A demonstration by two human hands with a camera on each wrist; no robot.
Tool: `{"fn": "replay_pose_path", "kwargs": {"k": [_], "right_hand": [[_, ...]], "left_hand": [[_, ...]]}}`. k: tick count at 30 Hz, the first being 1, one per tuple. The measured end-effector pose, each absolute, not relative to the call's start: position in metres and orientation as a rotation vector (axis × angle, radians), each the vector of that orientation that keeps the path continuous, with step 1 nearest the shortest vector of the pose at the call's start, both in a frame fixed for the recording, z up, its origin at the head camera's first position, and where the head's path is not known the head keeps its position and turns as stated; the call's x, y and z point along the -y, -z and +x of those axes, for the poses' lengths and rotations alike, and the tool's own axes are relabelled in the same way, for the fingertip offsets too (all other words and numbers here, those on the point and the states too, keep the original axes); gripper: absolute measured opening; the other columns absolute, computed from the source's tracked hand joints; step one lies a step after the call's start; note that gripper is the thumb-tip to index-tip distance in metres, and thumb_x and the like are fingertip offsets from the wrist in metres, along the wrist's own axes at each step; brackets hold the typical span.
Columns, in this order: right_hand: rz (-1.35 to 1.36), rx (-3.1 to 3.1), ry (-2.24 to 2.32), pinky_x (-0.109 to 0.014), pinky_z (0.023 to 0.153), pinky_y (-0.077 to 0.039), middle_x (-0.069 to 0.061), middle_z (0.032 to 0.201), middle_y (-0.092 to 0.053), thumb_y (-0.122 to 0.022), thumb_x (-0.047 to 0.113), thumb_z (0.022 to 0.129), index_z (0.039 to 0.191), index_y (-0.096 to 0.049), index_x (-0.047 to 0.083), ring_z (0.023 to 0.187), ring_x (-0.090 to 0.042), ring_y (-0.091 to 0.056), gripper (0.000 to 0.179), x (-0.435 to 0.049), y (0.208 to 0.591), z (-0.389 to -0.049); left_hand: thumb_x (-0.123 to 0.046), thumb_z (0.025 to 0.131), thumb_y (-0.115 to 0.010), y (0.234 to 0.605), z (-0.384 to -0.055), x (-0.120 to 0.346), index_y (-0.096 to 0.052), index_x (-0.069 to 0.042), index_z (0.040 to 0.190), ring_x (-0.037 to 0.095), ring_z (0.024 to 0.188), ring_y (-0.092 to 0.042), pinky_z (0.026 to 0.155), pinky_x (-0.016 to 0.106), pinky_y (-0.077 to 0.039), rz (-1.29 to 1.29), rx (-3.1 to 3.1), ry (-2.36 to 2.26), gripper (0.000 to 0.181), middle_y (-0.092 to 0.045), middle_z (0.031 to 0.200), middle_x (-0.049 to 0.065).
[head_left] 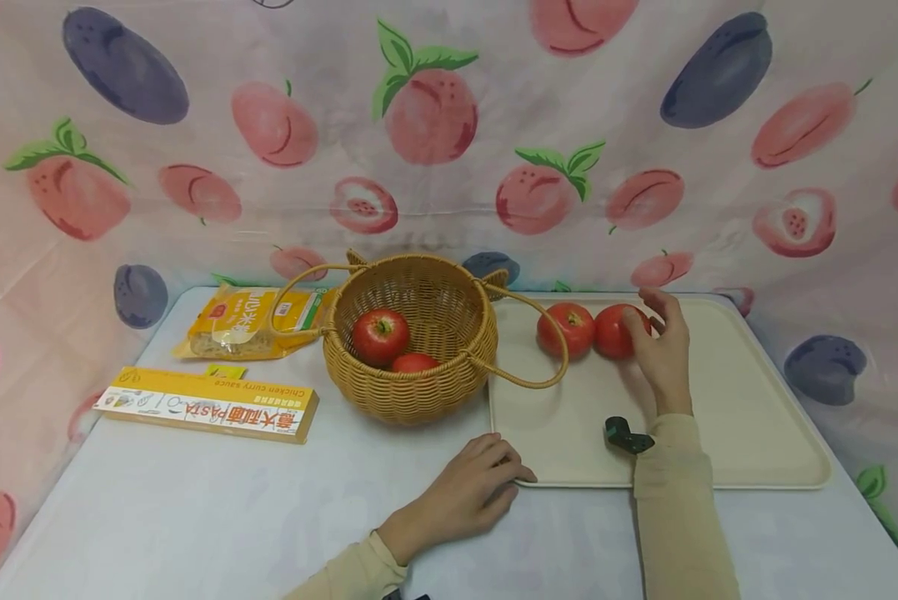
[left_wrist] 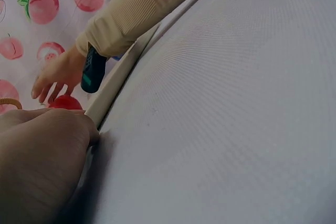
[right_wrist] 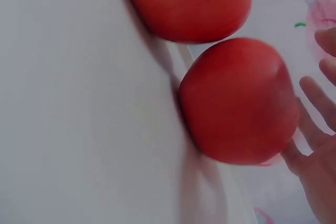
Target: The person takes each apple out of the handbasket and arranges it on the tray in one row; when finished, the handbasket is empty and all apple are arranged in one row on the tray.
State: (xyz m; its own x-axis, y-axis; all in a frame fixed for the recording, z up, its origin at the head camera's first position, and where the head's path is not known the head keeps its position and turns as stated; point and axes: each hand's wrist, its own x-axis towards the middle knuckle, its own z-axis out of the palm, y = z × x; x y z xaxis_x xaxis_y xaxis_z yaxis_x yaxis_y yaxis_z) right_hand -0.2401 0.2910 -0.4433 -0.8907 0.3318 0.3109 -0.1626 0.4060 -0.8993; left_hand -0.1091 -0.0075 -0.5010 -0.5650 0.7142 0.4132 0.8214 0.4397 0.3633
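Observation:
Two red apples stand side by side on a cream tray point(head_left: 749, 400), the left apple point(head_left: 566, 330) and the right apple point(head_left: 619, 332). My right hand point(head_left: 662, 346) is at the right apple, its fingers spread beside and over it; in the right wrist view they are not closed round the apple point(right_wrist: 239, 100). My left hand point(head_left: 464, 492) rests at the tray's near left corner, its fingers loosely bent on the rim. Left of the tray, a wicker basket point(head_left: 411, 400) holds an upright apple point(head_left: 380, 337) and another apple point(head_left: 415, 363), partly hidden by the basket wall.
The basket's right handle point(head_left: 549, 381) hangs over the tray's left edge, around the left apple. To the basket's left lie a yellow food bag point(head_left: 249, 321), a pasta box point(head_left: 208, 406) and a small yellow packet point(head_left: 226, 372). A fruit-printed cloth point(head_left: 433, 200) hangs behind the table.

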Motion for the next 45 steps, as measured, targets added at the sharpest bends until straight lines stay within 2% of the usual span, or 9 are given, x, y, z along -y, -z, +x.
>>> {"fn": "replay_pose_path", "kwargs": {"k": [2, 7, 11, 19, 24, 29, 32, 39, 45], "right_hand": [[-0.112, 2.176, -1.505, -0.042, 0.108, -0.037, -0.015, 0.129, -0.053, -0.061, 0.013, 0.09, 0.13, -0.051, 0.005, 0.125, -0.018, -0.047, 0.042, -0.286, 0.435, -0.238], [0.117, 2.039, -1.583, -0.023, 0.095, -0.046, -0.024, 0.12, -0.055, -0.057, 0.001, 0.089, 0.124, -0.051, -0.009, 0.114, -0.016, -0.054, 0.036, -0.269, 0.415, -0.231], [0.277, 2.01, -1.636, -0.015, 0.09, -0.046, -0.024, 0.115, -0.056, -0.056, -0.002, 0.09, 0.123, -0.05, -0.011, 0.11, -0.015, -0.057, 0.035, -0.257, 0.407, -0.228], [0.477, 2.098, -1.606, -0.017, 0.094, -0.047, -0.028, 0.109, -0.056, -0.056, -0.003, 0.09, 0.119, -0.052, -0.011, 0.105, -0.013, -0.059, 0.03, -0.232, 0.396, -0.225], [0.63, 2.182, -1.642, -0.019, 0.093, -0.048, -0.027, 0.114, -0.055, -0.056, -0.004, 0.089, 0.117, -0.054, -0.011, 0.107, -0.013, -0.058, 0.029, -0.214, 0.389, -0.226], [0.697, 2.353, -1.53, -0.017, 0.091, -0.048, -0.02, 0.117, -0.058, -0.057, 0.002, 0.091, 0.118, -0.056, -0.003, 0.107, -0.025, -0.06, 0.027, -0.2, 0.38, -0.228], [0.761, 2.425, -1.451, -0.021, 0.093, -0.048, -0.016, 0.116, -0.06, -0.058, 0.004, 0.091, 0.117, -0.058, 0.001, 0.108, -0.031, -0.058, 0.027, -0.194, 0.38, -0.233], [0.97, 2.465, -1.35, -0.043, 0.095, -0.05, -0.006, 0.116, -0.06, -0.061, 0.01, 0.091, 0.116, -0.061, 0.007, 0.112, -0.023, -0.056, 0.026, -0.182, 0.386, -0.247], [1.161, 2.44, -1.251, -0.041, 0.098, -0.047, -0.005, 0.114, -0.062, -0.062, 0.01, 0.09, 0.116, -0.062, 0.01, 0.111, -0.016, -0.055, 0.026, -0.169, 0.377, -0.251]], "left_hand": [[-0.017, 0.089, -0.058, 0.5, -0.109, 0.008, -0.064, -0.027, 0.111, 0.007, 0.11, -0.046, 0.107, 0.026, -0.035, -1.35, 2.494, 0.791, 0.024, -0.054, 0.101, -0.012], [-0.017, 0.089, -0.058, 0.499, -0.109, 0.009, -0.064, -0.027, 0.111, 0.007, 0.111, -0.046, 0.108, 0.028, -0.035, -1.343, 2.509, 0.779, 0.025, -0.054, 0.101, -0.012], [-0.017, 0.09, -0.058, 0.5, -0.109, 0.008, -0.063, -0.028, 0.111, 0.008, 0.111, -0.046, 0.107, 0.029, -0.036, -1.339, 2.523, 0.779, 0.025, -0.054, 0.102, -0.012], [-0.018, 0.089, -0.058, 0.501, -0.107, 0.007, -0.063, -0.028, 0.111, 0.007, 0.109, -0.046, 0.105, 0.028, -0.037, -1.337, 2.527, 0.785, 0.024, -0.053, 0.101, -0.012], [-0.017, 0.089, -0.058, 0.5, -0.106, 0.008, -0.064, -0.027, 0.11, 0.006, 0.107, -0.046, 0.103, 0.026, -0.038, -1.332, 2.52, 0.784, 0.024, -0.053, 0.1, -0.012], [-0.017, 0.088, -0.059, 0.499, -0.106, 0.007, -0.064, -0.027, 0.11, 0.006, 0.108, -0.046, 0.105, 0.026, -0.037, -1.324, 2.52, 0.78, 0.024, -0.053, 0.1, -0.012], [-0.018, 0.089, -0.059, 0.499, -0.106, 0.007, -0.064, -0.027, 0.11, 0.006, 0.109, -0.046, 0.106, 0.027, -0.037, -1.325, 2.526, 0.781, 0.024, -0.053, 0.101, -0.012], [-0.019, 0.09, -0.058, 0.5, -0.106, 0.008, -0.063, -0.027, 0.111, 0.007, 0.112, -0.045, 0.108, 0.027, -0.036, -1.331, 2.537, 0.779, 0.023, -0.053, 0.102, -0.013], [-0.018, 0.089, -0.059, 0.5, -0.107, 0.007, -0.064, -0.027, 0.111, 0.007, 0.11, -0.046, 0.106, 0.027, -0.036, -1.327, 2.513, 0.765, 0.024, -0.054, 0.101, -0.012]]}}
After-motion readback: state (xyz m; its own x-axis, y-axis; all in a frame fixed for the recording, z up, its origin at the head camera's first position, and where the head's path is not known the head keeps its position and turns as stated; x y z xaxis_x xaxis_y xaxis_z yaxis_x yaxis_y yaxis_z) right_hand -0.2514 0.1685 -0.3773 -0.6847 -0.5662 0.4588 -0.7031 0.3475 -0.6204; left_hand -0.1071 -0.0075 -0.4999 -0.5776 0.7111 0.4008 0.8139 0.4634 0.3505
